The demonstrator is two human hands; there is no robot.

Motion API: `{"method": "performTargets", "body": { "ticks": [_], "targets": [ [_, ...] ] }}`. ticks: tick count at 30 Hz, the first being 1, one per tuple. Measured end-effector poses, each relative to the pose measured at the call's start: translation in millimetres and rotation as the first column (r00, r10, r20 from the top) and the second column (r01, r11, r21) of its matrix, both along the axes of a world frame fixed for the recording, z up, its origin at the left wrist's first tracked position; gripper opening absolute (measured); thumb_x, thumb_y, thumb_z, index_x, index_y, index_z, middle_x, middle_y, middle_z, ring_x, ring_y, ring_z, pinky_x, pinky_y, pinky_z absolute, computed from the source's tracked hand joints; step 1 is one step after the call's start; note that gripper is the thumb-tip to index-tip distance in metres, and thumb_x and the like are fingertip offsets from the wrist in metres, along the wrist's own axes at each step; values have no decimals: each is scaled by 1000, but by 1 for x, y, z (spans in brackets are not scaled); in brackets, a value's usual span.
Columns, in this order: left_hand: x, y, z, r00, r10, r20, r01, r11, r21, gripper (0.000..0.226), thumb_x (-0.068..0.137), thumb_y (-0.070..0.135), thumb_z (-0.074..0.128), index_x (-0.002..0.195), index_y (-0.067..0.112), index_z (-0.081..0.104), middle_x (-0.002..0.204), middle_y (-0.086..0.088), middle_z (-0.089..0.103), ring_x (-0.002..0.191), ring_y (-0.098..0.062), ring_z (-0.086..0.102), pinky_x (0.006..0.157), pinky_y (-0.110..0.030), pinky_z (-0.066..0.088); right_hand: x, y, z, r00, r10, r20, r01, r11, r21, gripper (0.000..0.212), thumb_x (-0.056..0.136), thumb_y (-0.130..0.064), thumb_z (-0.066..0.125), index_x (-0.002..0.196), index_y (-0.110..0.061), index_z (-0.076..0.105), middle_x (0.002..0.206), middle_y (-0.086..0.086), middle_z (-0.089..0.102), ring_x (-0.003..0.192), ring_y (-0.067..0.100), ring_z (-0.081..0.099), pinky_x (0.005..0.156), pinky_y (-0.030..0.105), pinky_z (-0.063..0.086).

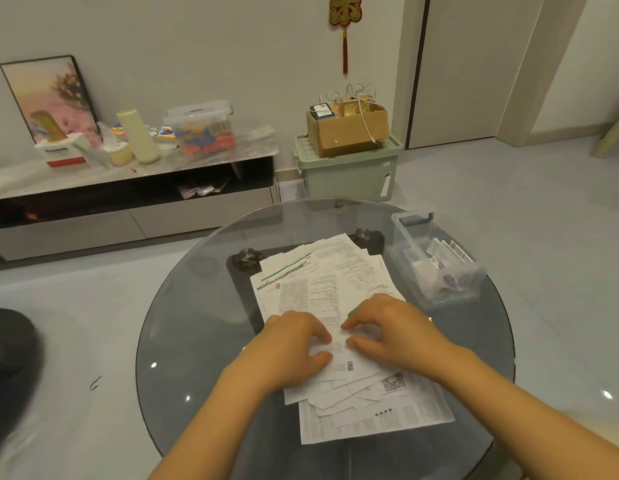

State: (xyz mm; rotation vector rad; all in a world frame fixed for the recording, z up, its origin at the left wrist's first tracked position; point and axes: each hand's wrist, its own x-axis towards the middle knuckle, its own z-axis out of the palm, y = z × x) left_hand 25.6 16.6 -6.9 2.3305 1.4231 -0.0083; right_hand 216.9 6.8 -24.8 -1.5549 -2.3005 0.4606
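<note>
A loose pile of printed papers and receipts (321,285) lies spread over the middle of a round glass table (183,320). My left hand (294,341) and my right hand (391,327) sit side by side on the near part of the pile. Both pinch the top white slip (339,344) between thumb and curled fingers, the fingertips almost meeting. More sheets, one with a QR code (392,382), stick out below my hands.
A clear plastic bin (436,258) holding small packets stands at the table's right edge. Beyond the table are a green storage box (349,174) topped by a cardboard box (349,129), and a low cabinet (134,174) with clutter. A dark object (10,362) lies on the floor at left.
</note>
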Motion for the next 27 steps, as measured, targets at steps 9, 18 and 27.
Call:
{"method": "performTargets", "body": {
  "ticks": [9,18,27],
  "targets": [
    [-9,7,-12,993,-116,-7,114,986,-119,66,86,39,63,144,31,33,152,15,24,139,-7,17,115,-30,21,0,1,-5,986,142,81,-133,984,-116,42,75,-52,68,114,-36,63,121,-21,55,114,0,42,96,23,38],
    [-16,9,-11,989,-11,149,26,995,-98,40,89,35,59,128,30,54,134,17,49,121,0,45,100,-17,36,0,0,-3,994,103,36,-100,992,-79,20,87,-36,57,101,-30,70,106,-14,65,102,4,52,88,25,43],
    [-31,15,3,899,156,409,-21,949,-315,19,81,30,71,99,33,71,101,21,68,93,2,64,82,-23,54,1,0,5,936,-109,-335,72,990,-123,21,92,-22,49,72,-27,52,71,7,58,61,15,47,59,28,37]
  ]
}}
